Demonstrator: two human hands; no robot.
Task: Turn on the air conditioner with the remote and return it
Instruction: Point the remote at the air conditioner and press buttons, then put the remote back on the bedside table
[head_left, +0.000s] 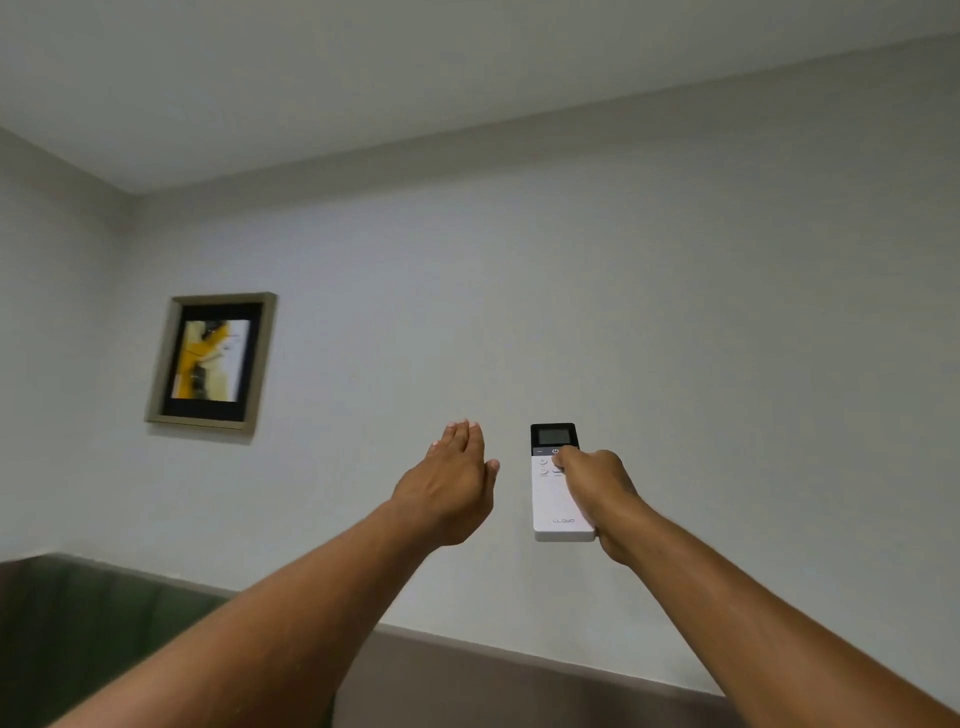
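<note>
- Nearest to me, both forearms stretch up and forward from the bottom of the view, raised toward the wall rather than down at any surface.
- My right hand (597, 480) is wrapped around the remote (558, 486), which stands upright with its dark screen end on top; the thumb lies on the button face at or just beside the power symbol, the other fingers hidden behind the body.
- My left hand (453, 480) hangs just beside the remote, apart from it, flat and open with the fingers together and pointing up, gripping nothing.
- Progress, as I judge it: the remote is picked up and aimed, so I am at the pressing step. I cannot tell whether the press has registered; the screen is too small to read and no air conditioner shows in view.
- Left to do: confirm the unit answers, then put the remote back; its resting place is out of sight.
- Farther off: a dark padded headboard (93, 613) low on the wall, a framed picture (213, 361) to the left, and the ceiling above.
</note>
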